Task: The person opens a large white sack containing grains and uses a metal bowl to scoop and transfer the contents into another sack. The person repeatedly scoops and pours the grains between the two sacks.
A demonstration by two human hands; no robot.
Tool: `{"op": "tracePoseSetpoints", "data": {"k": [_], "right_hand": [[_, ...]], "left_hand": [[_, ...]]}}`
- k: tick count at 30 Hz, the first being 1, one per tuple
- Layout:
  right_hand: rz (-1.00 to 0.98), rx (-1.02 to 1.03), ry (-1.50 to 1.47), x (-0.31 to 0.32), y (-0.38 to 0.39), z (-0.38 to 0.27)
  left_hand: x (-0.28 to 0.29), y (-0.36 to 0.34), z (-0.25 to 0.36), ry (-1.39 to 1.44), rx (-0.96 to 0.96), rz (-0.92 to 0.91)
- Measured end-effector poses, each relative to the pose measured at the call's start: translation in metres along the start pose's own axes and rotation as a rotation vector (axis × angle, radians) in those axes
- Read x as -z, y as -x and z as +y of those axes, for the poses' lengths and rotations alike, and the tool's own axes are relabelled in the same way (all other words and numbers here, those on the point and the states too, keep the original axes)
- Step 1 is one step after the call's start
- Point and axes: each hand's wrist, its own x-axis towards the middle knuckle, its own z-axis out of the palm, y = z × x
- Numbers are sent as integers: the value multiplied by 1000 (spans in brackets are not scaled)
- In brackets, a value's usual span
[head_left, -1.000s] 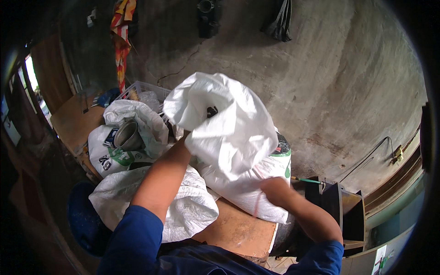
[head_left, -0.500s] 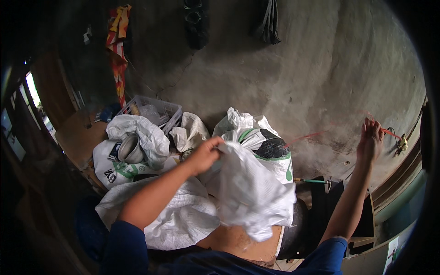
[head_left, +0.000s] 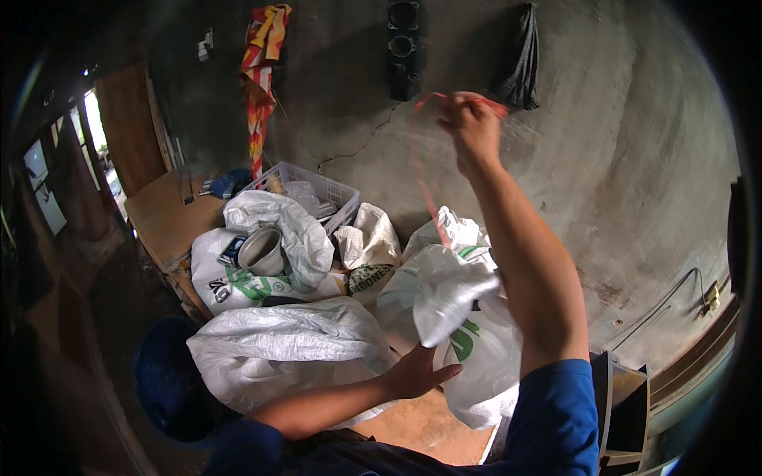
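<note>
My right hand (head_left: 472,127) is raised against the wall, closed on red string (head_left: 429,194), whose blurred length trails down to the top of a white woven sack with green print (head_left: 480,357). My left hand (head_left: 417,373) is low at that sack's front, thumb spread and fingers stretched upward, their tips partly hidden by a loose white flap (head_left: 452,289). Left of it, another white sack (head_left: 262,337) lies crumpled. Behind that, a printed sack (head_left: 222,285) has a grey round container (head_left: 262,254) on it. A smaller off-white sack (head_left: 365,230) stands between.
A plastic crate (head_left: 337,190) sits against the concrete wall, beside a wooden board (head_left: 155,214). A blue bucket (head_left: 163,381) is at lower left, dark shelving (head_left: 623,404) at right. Red-yellow cloth (head_left: 258,95) and black bags (head_left: 520,55) hang above. The tabletop (head_left: 409,424) shows below.
My right hand has risen from low on the right to high in the centre, now with red string. My left hand has moved down from the loose sack top, its fingers now spread. The raised sack has dropped.
</note>
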Motion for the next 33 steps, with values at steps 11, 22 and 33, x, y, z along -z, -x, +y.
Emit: {"op": "tracePoseSetpoints", "data": {"k": [11,22,33], "right_hand": [[-531,-524,788,31,65,-71],[13,-385,695,161,182,-140],[-32,-659,317,201,266,-89]], "left_hand": [[9,39,38,147,-107,33],[-29,-17,15,-110,-242,202],[168,41,-46,1082,-98,695]]}}
